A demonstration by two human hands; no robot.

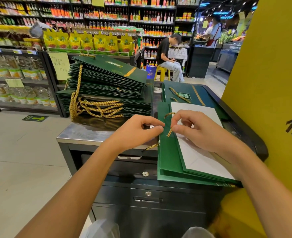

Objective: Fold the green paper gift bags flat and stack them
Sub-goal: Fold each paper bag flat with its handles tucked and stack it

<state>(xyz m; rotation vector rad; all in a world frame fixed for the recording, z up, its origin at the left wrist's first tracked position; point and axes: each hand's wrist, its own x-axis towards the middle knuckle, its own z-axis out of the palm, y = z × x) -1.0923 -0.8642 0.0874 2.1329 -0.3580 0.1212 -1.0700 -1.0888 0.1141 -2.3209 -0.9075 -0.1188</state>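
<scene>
Loads of packaged goods are sitting on the store shelves (18,74) off to the left, and a handwritten note (59,66) is hanging on the end of one rack. Just right of that, a tall stack of folded bags (107,79) is sitting on the metal counter (76,133). It's leaning a bit, all dark green, with a tangle of gold handles (98,107) spilling out the near side.

The left hand (138,129) is reaching in from below, thumb and forefinger pressing together on the left edge of the near bag (167,162), other fingers curling under. That bag is lying flat on the right half of the counter, on top of a couple more flat ones, with a white sheet (193,157) lying on it.

Right beside the left fingertips, the right hand (198,131) is pinching the bag's gold cord (169,132) between thumb and bent forefinger, holding a short loop of it up off the paper. Behind the hands another flat bag (202,95) is lying face up, with a gold cord draping over its printed label.

Further back a person (164,48) is sitting on a yellow stool (161,67). Far right, a big yellow panel (270,83) is filling the edge, standing right up against the counter.
</scene>
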